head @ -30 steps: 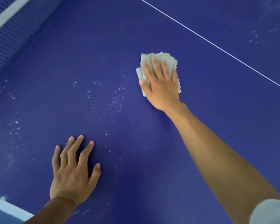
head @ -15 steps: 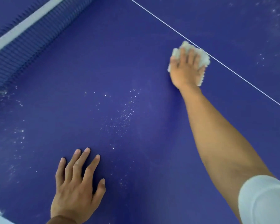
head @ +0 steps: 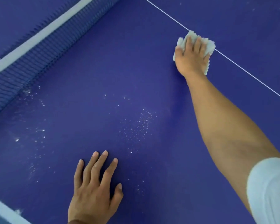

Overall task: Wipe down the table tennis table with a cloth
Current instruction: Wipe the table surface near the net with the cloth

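The right hand (head: 191, 57) covers most of the pale cloth (head: 209, 46), so only its frayed edges show and its long axis cannot be told. This hand lies flat with straight fingers and presses the cloth onto the blue table (head: 103, 70), on the thin white line (head: 249, 73) in the upper right of the frame. The left hand (head: 94, 191), cut off at the wrist by the bottom edge, rests flat with spread fingers and holds nothing. White specks (head: 141, 125) lie between the hands. The net (head: 39, 50) is blurred at upper left.
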The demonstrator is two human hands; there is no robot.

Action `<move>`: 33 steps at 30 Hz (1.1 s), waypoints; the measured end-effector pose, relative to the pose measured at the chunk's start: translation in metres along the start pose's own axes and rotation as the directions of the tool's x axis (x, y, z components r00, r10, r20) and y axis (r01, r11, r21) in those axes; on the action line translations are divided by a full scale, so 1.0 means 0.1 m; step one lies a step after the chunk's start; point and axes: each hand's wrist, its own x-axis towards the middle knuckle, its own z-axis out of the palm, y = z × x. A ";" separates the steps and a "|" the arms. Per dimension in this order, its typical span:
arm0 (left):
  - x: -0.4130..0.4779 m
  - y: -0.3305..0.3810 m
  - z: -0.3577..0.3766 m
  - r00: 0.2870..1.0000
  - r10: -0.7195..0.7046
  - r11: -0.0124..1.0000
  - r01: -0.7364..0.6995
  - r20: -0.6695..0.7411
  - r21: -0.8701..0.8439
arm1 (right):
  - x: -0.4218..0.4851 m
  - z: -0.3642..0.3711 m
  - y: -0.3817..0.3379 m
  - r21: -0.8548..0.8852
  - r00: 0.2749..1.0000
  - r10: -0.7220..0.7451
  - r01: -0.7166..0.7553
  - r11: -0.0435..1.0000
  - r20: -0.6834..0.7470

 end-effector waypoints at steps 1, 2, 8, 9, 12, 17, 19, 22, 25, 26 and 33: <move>0.00 -0.01 0.00 1.000 0.002 1.000 -0.002 0.002 -0.003 | 0.02 0.01 -0.15 0.004 0.999 -0.038 0.038 0.999 0.015; -0.01 -0.01 0.00 1.000 0.005 1.000 -0.005 0.006 -0.005 | 0.01 0.03 -0.30 -0.008 0.993 -0.118 0.118 0.993 0.029; -0.01 0.00 -0.04 0.999 -0.003 1.000 0.003 0.044 0.012 | -1.14 0.27 -0.45 -0.086 0.713 -0.678 0.698 0.711 0.179; -0.01 0.00 -0.05 0.999 -0.007 1.000 0.007 0.048 0.014 | -1.38 0.30 -0.29 -0.065 0.654 -0.730 0.752 0.656 0.198; -0.01 0.01 -0.06 0.999 -0.008 1.000 0.008 0.048 0.012 | -1.60 0.26 0.33 -0.080 0.678 -0.715 0.733 0.675 0.171; -0.02 0.00 -0.05 0.999 -0.003 1.000 0.001 0.051 0.031 | -1.12 0.02 0.83 -0.075 0.963 -0.263 0.267 0.961 0.058; -0.02 0.00 -0.04 0.998 -0.004 0.999 0.002 0.059 0.044 | -1.19 0.06 0.69 -0.075 0.959 -0.280 0.283 0.956 0.048; -0.03 0.00 -0.04 0.998 -0.001 0.998 -0.002 0.066 0.055 | -1.67 0.27 0.38 -0.099 0.786 -0.610 0.618 0.780 0.101; -0.02 0.00 -0.05 0.997 -0.006 0.998 0.002 0.072 0.059 | -2.36 0.52 0.27 -0.105 0.445 -0.880 0.895 0.433 0.167; -0.02 0.01 -0.05 0.997 -0.011 0.998 0.006 0.072 0.061 | -2.51 0.55 0.34 -0.105 0.399 -0.900 0.916 0.386 0.175; -0.03 0.02 -0.04 0.998 -0.003 0.999 0.000 0.057 0.040 | -2.79 0.42 1.29 -0.064 0.915 -0.402 0.402 0.913 0.016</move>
